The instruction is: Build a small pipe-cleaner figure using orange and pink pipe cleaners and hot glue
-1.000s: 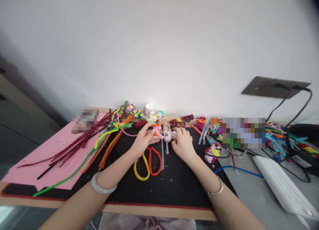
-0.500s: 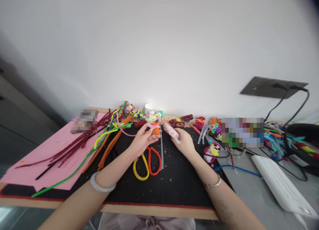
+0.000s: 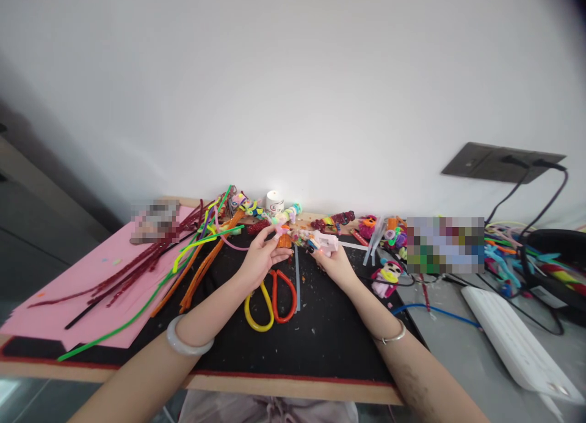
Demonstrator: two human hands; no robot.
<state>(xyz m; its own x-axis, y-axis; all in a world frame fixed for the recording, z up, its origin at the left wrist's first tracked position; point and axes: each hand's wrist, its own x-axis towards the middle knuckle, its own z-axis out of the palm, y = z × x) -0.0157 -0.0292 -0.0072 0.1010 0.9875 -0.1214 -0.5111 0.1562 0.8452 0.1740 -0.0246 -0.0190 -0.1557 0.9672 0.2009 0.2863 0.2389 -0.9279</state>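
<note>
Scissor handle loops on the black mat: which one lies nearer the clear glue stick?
The red-orange loop. It lies right beside the clear glue stick, while the yellow loop sits on its far side, toward the left hand.

Home craft desk against a plain white wall: pipe cleaners (image 3: 196, 252), pink foam sheet (image 3: 77, 289), scissors (image 3: 272, 301), power strip (image 3: 517, 347), wall socket (image 3: 501, 162).

Pink glue gun (image 3: 324, 242); orange piece (image 3: 284, 240); black mat (image 3: 320, 331); pink sheet (image 3: 86, 282).
</note>
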